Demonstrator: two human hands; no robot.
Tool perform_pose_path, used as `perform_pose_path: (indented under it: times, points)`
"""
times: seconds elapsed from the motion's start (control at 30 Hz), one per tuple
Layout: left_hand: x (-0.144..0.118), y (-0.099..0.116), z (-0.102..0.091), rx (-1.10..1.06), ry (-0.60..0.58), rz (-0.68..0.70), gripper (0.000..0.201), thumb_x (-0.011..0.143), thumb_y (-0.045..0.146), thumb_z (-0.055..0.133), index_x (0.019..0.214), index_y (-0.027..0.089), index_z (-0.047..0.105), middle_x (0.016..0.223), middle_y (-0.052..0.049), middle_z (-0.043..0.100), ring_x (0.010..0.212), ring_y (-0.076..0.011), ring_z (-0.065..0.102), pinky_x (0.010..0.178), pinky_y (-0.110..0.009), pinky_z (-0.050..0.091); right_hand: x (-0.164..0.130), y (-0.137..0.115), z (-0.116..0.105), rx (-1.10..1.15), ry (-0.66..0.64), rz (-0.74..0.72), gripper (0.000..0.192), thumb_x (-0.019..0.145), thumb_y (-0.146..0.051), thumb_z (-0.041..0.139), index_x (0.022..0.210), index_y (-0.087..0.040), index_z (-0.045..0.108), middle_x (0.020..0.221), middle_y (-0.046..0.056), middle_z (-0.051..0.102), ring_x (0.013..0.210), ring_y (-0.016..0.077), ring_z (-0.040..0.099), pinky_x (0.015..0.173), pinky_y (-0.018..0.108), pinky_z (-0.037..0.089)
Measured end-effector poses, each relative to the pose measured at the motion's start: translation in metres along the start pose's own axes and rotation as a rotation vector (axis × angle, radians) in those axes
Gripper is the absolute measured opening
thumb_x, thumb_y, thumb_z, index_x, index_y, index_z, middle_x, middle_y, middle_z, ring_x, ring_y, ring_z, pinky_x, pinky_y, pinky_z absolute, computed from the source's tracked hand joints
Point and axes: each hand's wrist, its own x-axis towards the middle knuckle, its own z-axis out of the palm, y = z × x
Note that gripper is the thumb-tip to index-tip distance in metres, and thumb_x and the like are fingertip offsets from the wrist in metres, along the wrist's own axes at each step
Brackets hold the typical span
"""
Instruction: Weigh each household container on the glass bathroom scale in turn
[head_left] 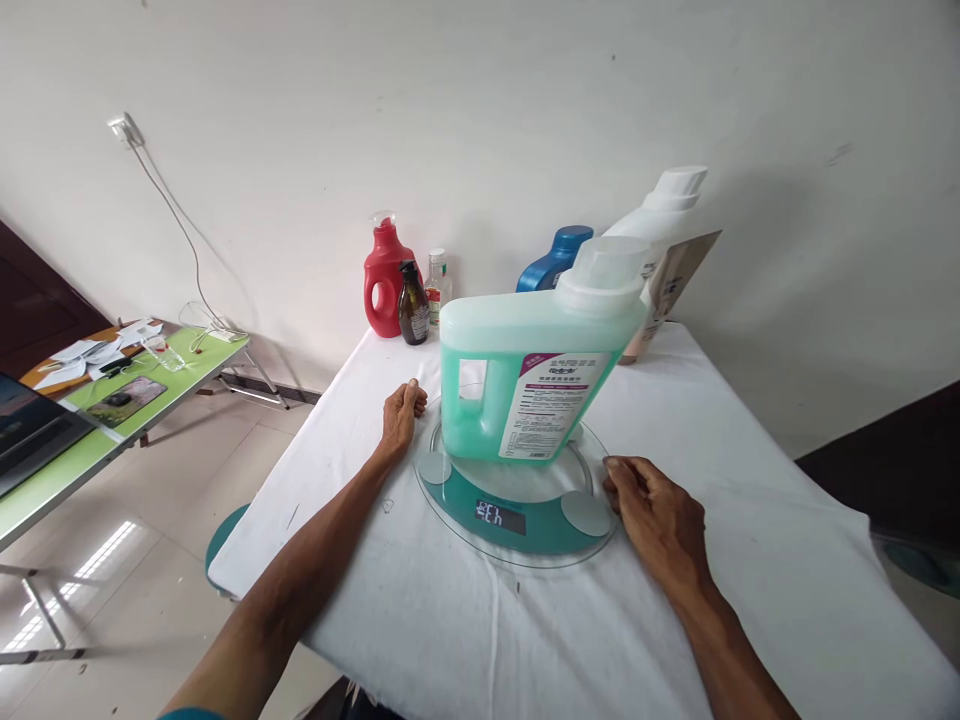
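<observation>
A large jug of green liquid detergent [480, 420], with a clear cap and a white label, stands upright on a round glass scale [450, 505]. The scale's lit display faces me, its digits upside down. My left hand [401, 418] rests closed on the white cloth, just left of the scale and apart from the jug; nothing shows in its fingers. At the scale's right rim, my right hand [658, 520] is closed, with thumb and fingertips pinched at the glass edge. The palm side of this hand is hidden.
Behind the jug stand a blue bottle [551, 262], a white bottle [660, 215] and a brown pack [679, 275]. A red jug [386, 280], dark pump bottle [413, 305] and clear bottle [437, 285] are back left. A green table [169, 380] with a laptop [37, 430] stands left.
</observation>
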Motion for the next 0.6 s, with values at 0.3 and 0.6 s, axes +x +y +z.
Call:
perform_pose_path:
  times: [0.3,0.6]
  points:
    - [-0.0001,-0.0006,-0.0013,0.035,-0.019,0.011,0.071,0.093,0.090,0.060,0.077,0.021,0.065,0.075,-0.004,0.060,0.071,-0.0187,0.054,0.072,-0.035,0.050,0.0003,-0.0008,-0.0002,-0.015,-0.011,0.002,0.046,0.086,-0.071,0.045,0.082,-0.030,0.064,0.075,0.006,0.076,0.066,0.0262,0.068,0.072,0.040,0.051]
    - [-0.0007,-0.0003,-0.0023,0.048,-0.024,0.008,0.066,0.092,0.085,0.065,0.077,0.021,0.066,0.075,-0.004,0.062,0.072,-0.0182,0.056,0.073,-0.035,0.051,0.0001,-0.0019,-0.0009,-0.015,-0.007,-0.003,0.045,0.085,-0.070,0.045,0.085,-0.030,0.066,0.075,0.005,0.076,0.067,0.0269,0.069,0.075,0.041,0.052]
